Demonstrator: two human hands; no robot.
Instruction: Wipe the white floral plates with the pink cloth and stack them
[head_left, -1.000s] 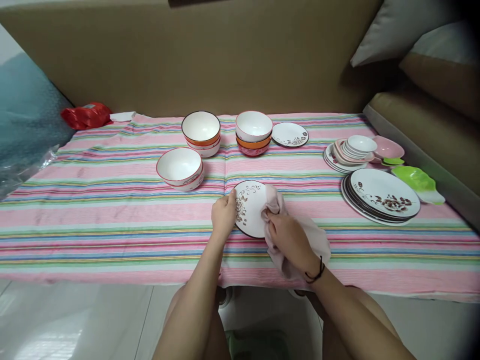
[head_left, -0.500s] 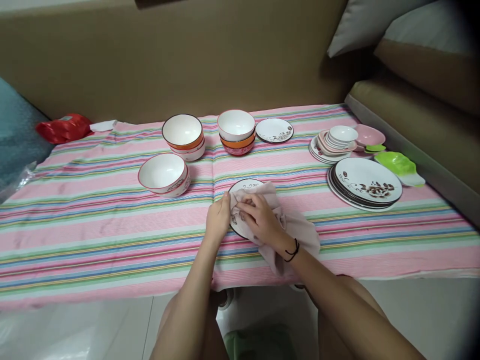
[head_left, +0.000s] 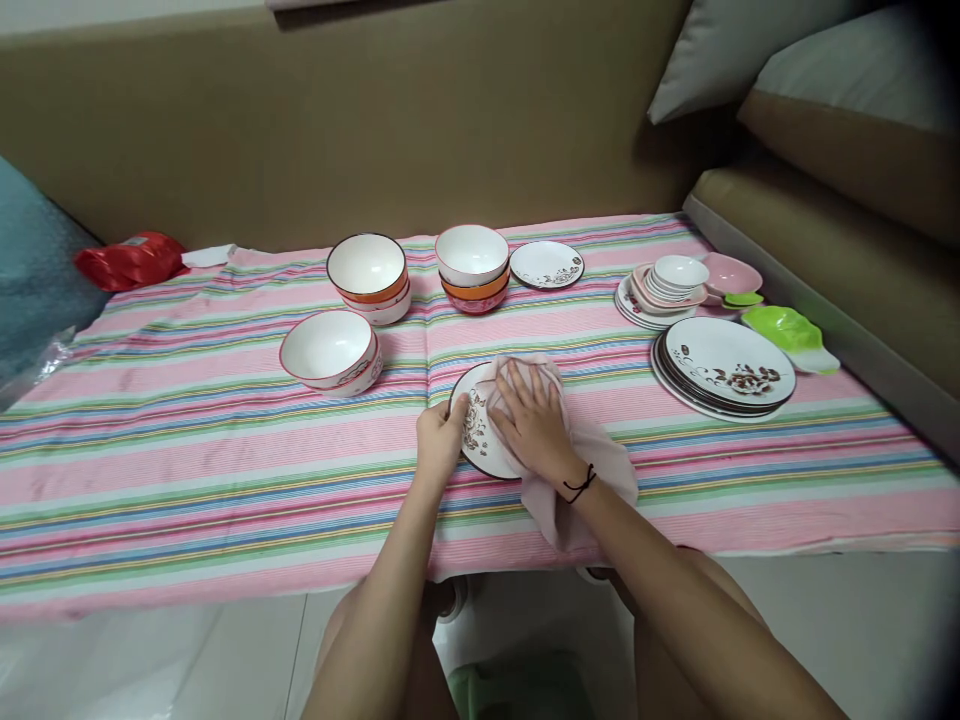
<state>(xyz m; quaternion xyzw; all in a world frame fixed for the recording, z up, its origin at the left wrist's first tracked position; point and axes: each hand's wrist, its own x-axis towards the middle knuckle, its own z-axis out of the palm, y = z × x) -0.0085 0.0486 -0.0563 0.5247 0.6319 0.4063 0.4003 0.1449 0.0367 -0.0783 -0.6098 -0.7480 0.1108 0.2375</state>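
Note:
A white plate [head_left: 466,458] with a dark rim and brown flowers lies in front of me on the striped cloth. My left hand [head_left: 441,440] grips its left edge, the thumb on top of the rim. Over the plate's right side is spread a pale pink cleaning cloth [head_left: 600,470], its loose end trailing toward the table's front edge. My right hand [head_left: 534,420], a black cord on the wrist, lies flat on this cloth with the fingers apart, pressing it to the plate.
Stacked bowls [head_left: 330,345] stand left of centre, with more bowls [head_left: 472,255] behind. A single plate [head_left: 547,264] lies at the back. To the right are a plate stack [head_left: 727,360], small dishes [head_left: 679,275] and a green leaf-shaped dish [head_left: 784,328]. A red package [head_left: 131,262] sits far left.
My right hand has gone from bunched fingers to flat and spread, shifting slightly right with the cleaning cloth. More of the plate's flowers show, and my left thumb now rests on its rim.

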